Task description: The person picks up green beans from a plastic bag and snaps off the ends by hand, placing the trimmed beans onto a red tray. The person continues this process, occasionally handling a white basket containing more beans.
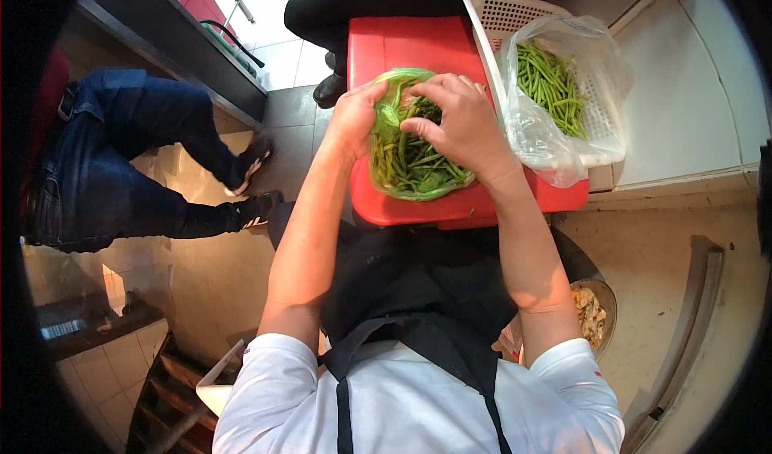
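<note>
A green plastic bag (pixel 384 182) stands on a red table top (pixel 406 44), its mouth spread. Inside it lie green beans (pixel 422 172), some of them dark. My left hand (pixel 355 120) is closed on the bag's left rim, thumb toward the opening. Over the right side of the bag hovers my right hand (pixel 462 124), its fingers curved and its thumb apart from them; nothing shows between them. On the right, a clear plastic bag (pixel 537 136) with more whole green beans (pixel 551 88) rests in a white perforated basket (pixel 503 12).
Another person's legs in jeans (pixel 145 160) and dark shoes are at left. A seated person's dark-clothed legs (pixel 338 8) are across the table. The basket stands against a tiled ledge (pixel 691 76). A bowl of scraps (pixel 591 313) sits low by my right elbow.
</note>
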{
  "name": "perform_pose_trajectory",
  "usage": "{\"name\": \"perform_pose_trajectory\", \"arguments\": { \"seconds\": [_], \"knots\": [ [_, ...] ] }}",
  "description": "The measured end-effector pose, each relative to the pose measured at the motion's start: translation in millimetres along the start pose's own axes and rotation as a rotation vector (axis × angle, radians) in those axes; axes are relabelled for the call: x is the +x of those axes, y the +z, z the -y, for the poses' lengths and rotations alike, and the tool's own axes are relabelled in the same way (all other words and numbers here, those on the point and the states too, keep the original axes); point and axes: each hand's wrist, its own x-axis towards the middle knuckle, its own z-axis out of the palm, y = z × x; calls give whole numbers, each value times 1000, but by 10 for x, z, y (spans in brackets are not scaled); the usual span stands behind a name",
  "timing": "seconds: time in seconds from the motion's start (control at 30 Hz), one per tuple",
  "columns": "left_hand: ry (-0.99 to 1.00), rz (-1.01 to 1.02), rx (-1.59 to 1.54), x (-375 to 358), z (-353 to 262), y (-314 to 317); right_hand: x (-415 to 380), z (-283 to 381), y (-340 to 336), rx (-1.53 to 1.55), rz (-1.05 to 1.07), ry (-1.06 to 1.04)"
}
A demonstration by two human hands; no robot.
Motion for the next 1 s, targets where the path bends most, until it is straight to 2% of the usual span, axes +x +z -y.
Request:
{"name": "perform_pose_trajectory", "arguments": {
  "seconds": [0.17, 0.4, 0.43, 0.57, 0.73, 0.83, 0.97, 1.0],
  "knots": [
    [-41, -52, -29, 25, 62, -113, -65, 24, 38, -119, 88, -48],
    [-9, -109, -162, -281, -24, -288, -21, 189, 394, -211, -117, -210],
    [-14, -152, -172, -312, -31, -303, -26, 209, 407, -185, -132, -184],
    [-12, -108, -186, -255, 68, -493, -7, 263, 414, -108, -136, -117],
    [-1, -70, -183, -236, 48, -326, 97, 142, 188, -75, -80, -139],
    [-32, -82, -177, -313, 2, -226, 158, 140, 34, 149, -209, -12],
    [-37, -58, -155, -352, -41, -212, 148, 99, -200, 346, -314, 284],
    [-43, -54, -155, -355, -50, -225, 140, 74, -278, 236, -337, 289]
  ]
}}
